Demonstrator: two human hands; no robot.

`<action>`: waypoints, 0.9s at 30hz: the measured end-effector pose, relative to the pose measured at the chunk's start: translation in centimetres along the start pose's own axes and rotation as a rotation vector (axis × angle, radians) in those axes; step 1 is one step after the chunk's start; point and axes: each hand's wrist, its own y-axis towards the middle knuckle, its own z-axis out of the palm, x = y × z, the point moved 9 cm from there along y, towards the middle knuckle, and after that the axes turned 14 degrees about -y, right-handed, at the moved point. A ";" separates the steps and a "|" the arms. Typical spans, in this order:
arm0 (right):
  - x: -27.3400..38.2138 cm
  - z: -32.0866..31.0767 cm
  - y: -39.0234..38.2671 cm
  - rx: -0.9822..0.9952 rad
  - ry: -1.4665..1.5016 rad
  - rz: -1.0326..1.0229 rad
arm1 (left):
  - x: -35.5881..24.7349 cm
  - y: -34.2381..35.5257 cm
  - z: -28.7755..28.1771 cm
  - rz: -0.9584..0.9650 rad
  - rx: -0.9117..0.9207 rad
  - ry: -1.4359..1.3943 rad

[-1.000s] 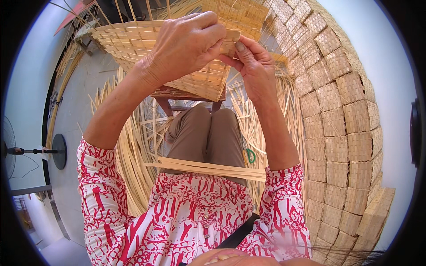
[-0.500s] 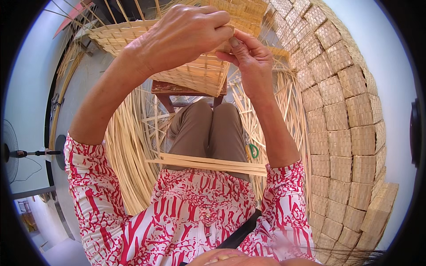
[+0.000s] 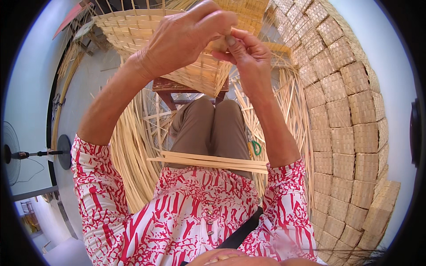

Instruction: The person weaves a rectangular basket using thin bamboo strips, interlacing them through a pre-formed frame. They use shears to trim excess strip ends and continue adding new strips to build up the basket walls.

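Note:
A half-woven bamboo basket [image 3: 208,75] leans tilted on a small red-brown wooden stool [image 3: 191,85] before my knees, with bare upright strips sticking out at its far left side. Above its right corner my two hands meet. My left hand [image 3: 186,37] is closed, its fingers curled at the corner and partly hidden behind the knuckles. Beside it my right hand [image 3: 248,55] pinches a pale bamboo strip [image 3: 220,44] at the basket's edge between thumb and forefinger. Several flat bamboo strips [image 3: 213,162] lie across my lap.
Long loose strips [image 3: 133,155] cover the floor on the left, and more [image 3: 293,106] on the right. Green-handled scissors [image 3: 256,147] rest beside my right thigh. Stacked woven pieces [image 3: 341,128] line the right wall. A standing fan [image 3: 15,155] is at far left.
Both hands stay together at the basket's corner. The left hand's fingers have turned and shifted slightly up and right; the right hand's pinch has barely moved.

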 end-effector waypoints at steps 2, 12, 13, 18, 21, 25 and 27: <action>0.0 -0.7 0.6 -0.023 0.018 0.010 | 0.1 -0.2 -1.1 -0.031 -0.115 -0.288; 1.0 -10.5 1.5 -0.188 -0.245 -0.020 | 0.8 -8.8 -7.2 -0.182 -0.255 -0.038; 1.2 -10.9 0.9 -0.208 -0.283 -0.016 | 0.3 -8.6 -6.9 -0.130 -0.235 -0.009; 5.3 -10.7 -3.8 -0.491 -0.972 -0.388 | -2.1 -6.5 -6.9 0.132 -0.095 0.266; 6.3 -3.2 -3.0 -0.107 -0.775 -0.366 | -4.1 -2.2 -5.9 0.429 0.064 0.529; 4.7 3.3 0.5 0.070 -0.959 -0.303 | -2.6 0.8 -1.7 0.565 0.225 0.678; 3.8 4.6 2.8 0.126 -0.957 -0.259 | -1.6 1.7 -1.4 0.555 0.305 0.731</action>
